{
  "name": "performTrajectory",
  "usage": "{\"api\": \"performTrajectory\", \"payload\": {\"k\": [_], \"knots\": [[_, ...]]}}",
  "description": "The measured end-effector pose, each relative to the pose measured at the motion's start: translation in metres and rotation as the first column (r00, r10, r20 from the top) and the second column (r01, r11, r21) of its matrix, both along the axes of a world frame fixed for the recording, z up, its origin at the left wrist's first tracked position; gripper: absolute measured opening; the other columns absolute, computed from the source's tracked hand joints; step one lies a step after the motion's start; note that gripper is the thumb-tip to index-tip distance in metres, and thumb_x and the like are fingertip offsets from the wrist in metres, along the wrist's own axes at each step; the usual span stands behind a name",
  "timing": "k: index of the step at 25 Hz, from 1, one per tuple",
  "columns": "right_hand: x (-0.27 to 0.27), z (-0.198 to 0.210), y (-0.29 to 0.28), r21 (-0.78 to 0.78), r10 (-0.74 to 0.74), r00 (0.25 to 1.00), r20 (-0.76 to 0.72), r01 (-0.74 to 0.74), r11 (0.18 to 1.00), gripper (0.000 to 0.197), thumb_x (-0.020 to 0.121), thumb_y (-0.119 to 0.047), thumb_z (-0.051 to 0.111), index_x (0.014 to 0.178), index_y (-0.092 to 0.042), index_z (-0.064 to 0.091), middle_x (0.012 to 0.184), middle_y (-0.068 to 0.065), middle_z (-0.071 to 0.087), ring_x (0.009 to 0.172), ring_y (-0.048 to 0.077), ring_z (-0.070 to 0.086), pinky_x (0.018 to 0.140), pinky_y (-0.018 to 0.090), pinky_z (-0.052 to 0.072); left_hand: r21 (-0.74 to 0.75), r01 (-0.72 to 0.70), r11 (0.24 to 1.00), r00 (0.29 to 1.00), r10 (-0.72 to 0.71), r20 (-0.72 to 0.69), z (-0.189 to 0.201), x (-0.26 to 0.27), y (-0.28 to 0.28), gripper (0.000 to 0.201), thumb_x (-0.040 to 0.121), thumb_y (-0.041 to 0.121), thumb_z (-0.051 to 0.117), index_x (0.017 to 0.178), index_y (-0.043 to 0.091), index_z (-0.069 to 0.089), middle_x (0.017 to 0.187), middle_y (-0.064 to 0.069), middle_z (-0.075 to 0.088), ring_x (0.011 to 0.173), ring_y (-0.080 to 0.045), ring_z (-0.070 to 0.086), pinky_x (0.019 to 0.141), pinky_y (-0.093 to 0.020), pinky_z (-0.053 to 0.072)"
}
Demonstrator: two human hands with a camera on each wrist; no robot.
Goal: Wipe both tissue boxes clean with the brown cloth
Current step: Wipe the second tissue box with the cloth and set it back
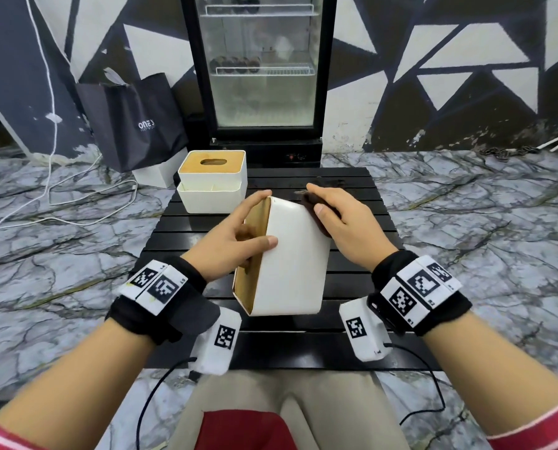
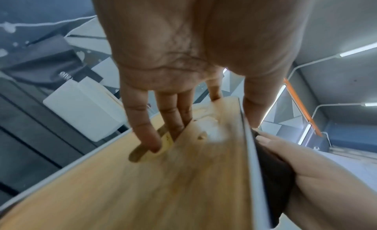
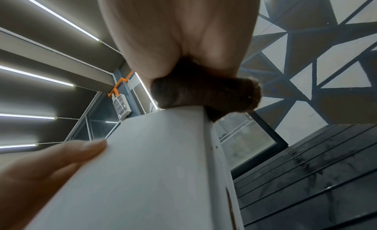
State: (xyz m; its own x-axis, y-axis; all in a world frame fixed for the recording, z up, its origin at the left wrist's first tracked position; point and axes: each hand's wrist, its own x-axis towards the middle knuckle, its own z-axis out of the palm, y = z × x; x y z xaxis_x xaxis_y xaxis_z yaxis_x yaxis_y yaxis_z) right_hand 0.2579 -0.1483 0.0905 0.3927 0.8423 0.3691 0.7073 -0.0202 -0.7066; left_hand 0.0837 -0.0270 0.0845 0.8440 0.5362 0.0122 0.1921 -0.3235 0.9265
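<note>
Tissue box point(image 1: 292, 254) tipped on edge between both grips, above surface point(image 1: 352, 190): stiff, light, smooth-sided, likely slippery. Left hand point(image 1: 235, 238) hooks fingers point(image 2: 142, 120) in wooden lid slot; right hand point(image 1: 342, 225) presses clutched brown cloth point(image 1: 313, 206) against far side.

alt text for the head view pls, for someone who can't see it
The left hand grips a tilted white tissue box while the right hand presses a brown cloth against its side. A second tissue box stands behind on the black slatted table.

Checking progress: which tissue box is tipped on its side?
The near tissue box, gripped by the left hand, wooden lid facing left. The far tissue box sits upright on the table.
</note>
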Motion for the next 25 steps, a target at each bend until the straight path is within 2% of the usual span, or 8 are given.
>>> {"api": "performTrajectory", "payload": {"k": [2,4,9,12,15,17,21,25], "knots": [[0.001,-0.001,-0.002,-0.011,-0.003,0.999,-0.038,0.003,1.0,0.038,0.095,-0.014,0.043,0.133,-0.016,0.045,0.132,-0.001,0.05,0.123,0.012,0.043,0.1,0.016,0.027,-0.022,0.031,0.999,0.998,-0.03,0.062,-0.007,-0.001,-0.002,0.066,0.065,0.032,0.071,0.116,0.062,0.042,0.094,-0.009,0.066,0.088,-0.037,0.063,0.088,-0.045,0.054],[-0.001,-0.005,-0.002,-0.029,-0.004,0.999,-0.049,0.003,1.0,0.037,0.095,-0.013,0.044,0.132,-0.016,0.046,0.132,0.0,0.051,0.123,0.013,0.043,0.097,0.014,0.026,0.001,0.024,1.0,0.996,-0.024,0.091,-0.014,-0.001,-0.005,0.067,0.064,0.023,0.072,0.115,0.056,0.044,0.082,0.011,0.058,0.081,-0.02,0.061,0.087,-0.034,0.053],[-0.007,-0.022,-0.001,-0.02,-0.031,0.997,-0.066,0.03,0.999,0.037,0.093,-0.012,0.045,0.13,-0.017,0.048,0.132,0.001,0.051,0.123,0.014,0.044,0.102,0.019,0.028,-0.054,-0.044,0.998,0.994,0.049,0.097,-0.026,0.003,-0.005,0.066,0.069,0.036,0.072,0.118,0.062,0.038,0.116,-0.007,0.055,0.101,-0.026,0.06,0.095,-0.031,0.05],[-0.009,-0.029,-0.003,-0.066,0.003,1.0,-0.011,-0.004,0.998,0.036,0.093,-0.011,0.046,0.129,-0.014,0.05,0.13,0.002,0.052,0.121,0.015,0.044,0.091,0.009,0.023,-0.143,-0.089,0.986,0.991,0.102,0.092,-0.031,0.009,-0.002,0.076,0.083,0.036,0.067,0.143,0.042,0.021,0.132,-0.007,0.054,0.104,-0.011,0.059,0.089,-0.019,0.048],[-0.011,-0.032,-0.005,-0.105,0.003,1.0,0.027,0.0,0.994,0.037,0.094,-0.013,0.044,0.13,-0.015,0.048,0.132,0.001,0.05,0.122,0.018,0.042,0.092,0.011,0.022,-0.158,-0.107,0.982,0.989,0.122,0.087,-0.033,0.01,-0.001,0.101,0.061,0.054,0.071,0.146,0.04,0.017,0.138,-0.008,0.051,0.121,-0.022,0.053,0.105,-0.041,0.042],[-0.009,-0.03,-0.003,-0.06,-0.02,1.0,-0.002,0.019,0.998,0.036,0.094,-0.012,0.045,0.129,-0.015,0.05,0.13,0.002,0.051,0.12,0.017,0.044,0.096,0.014,0.026,-0.181,-0.099,0.978,0.987,0.12,0.108,-0.034,0.011,0.0,0.104,0.059,0.05,0.074,0.147,0.04,0.018,0.136,-0.009,0.052,0.122,-0.022,0.053,0.104,-0.038,0.043],[-0.009,-0.031,0.001,0.04,-0.07,0.995,-0.078,0.073,0.997,0.03,0.089,-0.01,0.051,0.118,-0.018,0.056,0.121,-0.002,0.056,0.112,0.01,0.048,0.099,0.022,0.034,-0.116,-0.095,0.989,0.982,0.112,0.153,-0.037,0.011,-0.001,0.093,0.077,0.026,0.075,0.147,0.036,0.014,0.135,-0.015,0.051,0.112,-0.013,0.054,0.084,-0.006,0.042],[-0.014,-0.045,0.007,0.07,-0.133,0.986,-0.103,0.141,0.988,0.027,0.09,-0.012,0.051,0.115,-0.016,0.061,0.119,-0.002,0.059,0.113,0.014,0.05,0.101,0.027,0.036,-0.135,-0.087,0.987,0.979,0.109,0.172,-0.039,0.012,0.001,0.089,0.081,0.019,0.07,0.147,0.035,0.012,0.138,-0.013,0.05,0.116,-0.012,0.053,0.09,-0.008,0.043]]}}
